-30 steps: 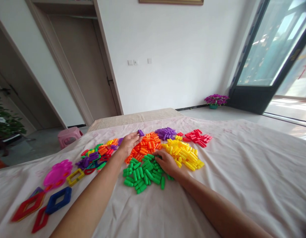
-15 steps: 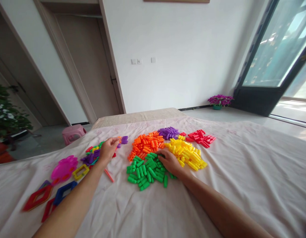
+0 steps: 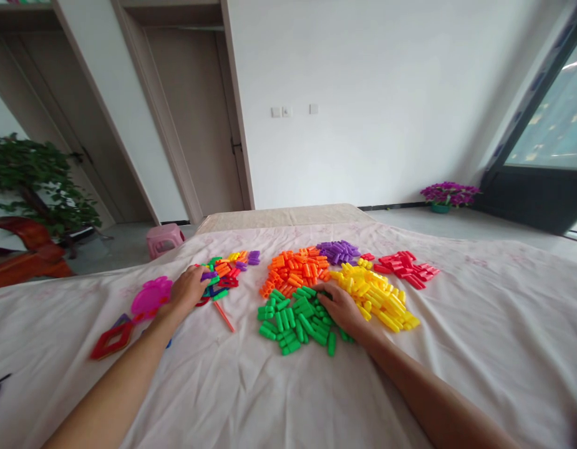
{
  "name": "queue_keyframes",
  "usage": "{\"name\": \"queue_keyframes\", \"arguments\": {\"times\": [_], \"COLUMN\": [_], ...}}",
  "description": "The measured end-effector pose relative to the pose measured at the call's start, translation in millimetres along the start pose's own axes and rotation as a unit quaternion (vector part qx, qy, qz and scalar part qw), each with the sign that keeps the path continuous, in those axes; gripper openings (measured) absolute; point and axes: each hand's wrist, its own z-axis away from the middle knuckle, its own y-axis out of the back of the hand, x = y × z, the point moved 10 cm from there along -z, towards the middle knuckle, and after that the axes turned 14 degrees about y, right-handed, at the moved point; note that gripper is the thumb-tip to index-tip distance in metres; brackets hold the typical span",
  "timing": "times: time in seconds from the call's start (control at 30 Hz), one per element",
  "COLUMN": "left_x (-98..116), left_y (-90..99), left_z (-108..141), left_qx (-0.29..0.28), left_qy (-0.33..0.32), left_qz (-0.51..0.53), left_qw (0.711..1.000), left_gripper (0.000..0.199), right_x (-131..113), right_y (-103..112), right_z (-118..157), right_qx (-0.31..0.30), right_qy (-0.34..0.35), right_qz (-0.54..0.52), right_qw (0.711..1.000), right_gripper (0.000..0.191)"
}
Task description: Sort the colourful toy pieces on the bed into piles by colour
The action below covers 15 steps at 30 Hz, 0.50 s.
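Note:
My left hand point(image 3: 189, 289) is at the left edge of a mixed pile of coloured pieces point(image 3: 228, 269), its fingers bent beside a purple piece; whether it grips anything is unclear. My right hand point(image 3: 342, 305) rests palm down on the back right of the green pile point(image 3: 300, 321), fingers curled and their tips partly hidden. Behind the green pieces lies an orange pile point(image 3: 295, 269). A yellow pile point(image 3: 379, 296) is right of my right hand. Farther back are a purple pile point(image 3: 338, 252) and a red pile point(image 3: 407, 269).
On the cloth-covered table point(image 3: 251, 399) lie a pink flower-shaped piece point(image 3: 150, 296), a red frame piece point(image 3: 112, 340) and a thin red stick point(image 3: 224, 316). Beyond the table stand a pink stool point(image 3: 164, 239) and a pot of purple flowers point(image 3: 450, 194).
The view has turned left, shifting everything rightward. My left hand has moved back from the orange and purple pieces to the left side of the mixed pile. My right hand remains at the green pile.

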Motion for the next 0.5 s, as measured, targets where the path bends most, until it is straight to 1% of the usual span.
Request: {"name": "queue_keyframes", "arguments": {"times": [0.07,0.13,0.2,0.23,0.27,0.3,0.37,0.4,0.43,0.5], "left_x": [5,9,15,20,27,37,63,78,94,129], "left_y": [2.6,7.8,9.4,6.1,-0.3,-9.8,-31.3,-40.8,-46.6,-52.3], "left_z": [4,7,10,13,16,21,36,44,51,62], "left_qx": [0.014,0.026,0.012,-0.014,-0.053,-0.106,-0.209,-0.25,-0.274,-0.301], "left_qy": [-0.007,0.003,0.026,0.039,0.054,0.069,0.104,0.118,0.119,0.107], "left_qz": [-0.016,0.01,0.08,0.137,0.207,0.286,0.429,0.48,0.501,0.525], "left_qw": [1.0,1.0,0.996,0.99,0.975,0.95,0.873,0.833,0.812,0.789], "left_gripper": [0.027,0.03,0.032,0.033,0.033,0.033,0.033,0.034,0.034,0.035], "right_x": [-2,-4,-5,-5,-5,-5,-6,-7,-7,-9], "right_y": [1,1,1,1,1,2,2,2,3,3], "right_z": [0,0,0,0,0,1,1,1,1,1], "right_qx": [0.001,0.001,0.0,0.0,0.002,0.004,0.004,0.003,0.003,0.002], "right_qy": [0.0,0.004,0.006,0.006,0.006,0.006,0.007,0.009,0.01,0.011], "right_qz": [0.0,0.001,0.005,0.007,0.01,0.012,0.016,0.018,0.02,0.02], "right_qw": [1.0,1.0,1.0,1.0,1.0,1.0,1.0,1.0,1.0,1.0], "right_gripper": [0.032,0.031,0.03,0.03,0.029,0.029,0.028,0.028,0.027,0.027]}}
